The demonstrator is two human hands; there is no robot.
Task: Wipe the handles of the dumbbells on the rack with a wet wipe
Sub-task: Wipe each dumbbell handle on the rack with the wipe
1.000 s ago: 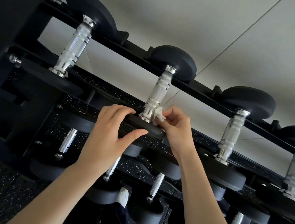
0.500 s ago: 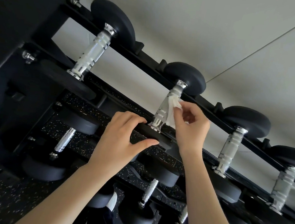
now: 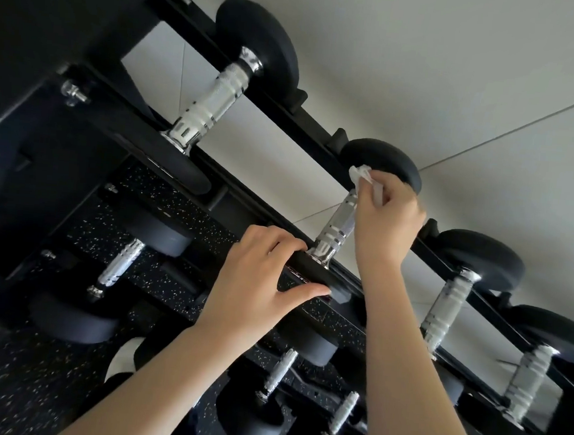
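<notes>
Fingers of the right hand pinch a crumpled white wet wipe atop the knurled chrome handle, mid-wipe; left hand grips its black head. Next, likely stroke down.

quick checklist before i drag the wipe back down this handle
1. Wet wipe in the right hand: ok, pinched in the fingers.
2. Wipe at the top end of the handle: ok, it sits by the far head.
3. Left hand steadying the dumbbell: ok, its grip curls round the near head.
4. Bare stretch of handle below the wipe: ok, nothing lies across it.
5. Near head seated on the rack: cannot tell, the left hand hides it.
6. Next handle to the right free: ok, uncovered.
</notes>
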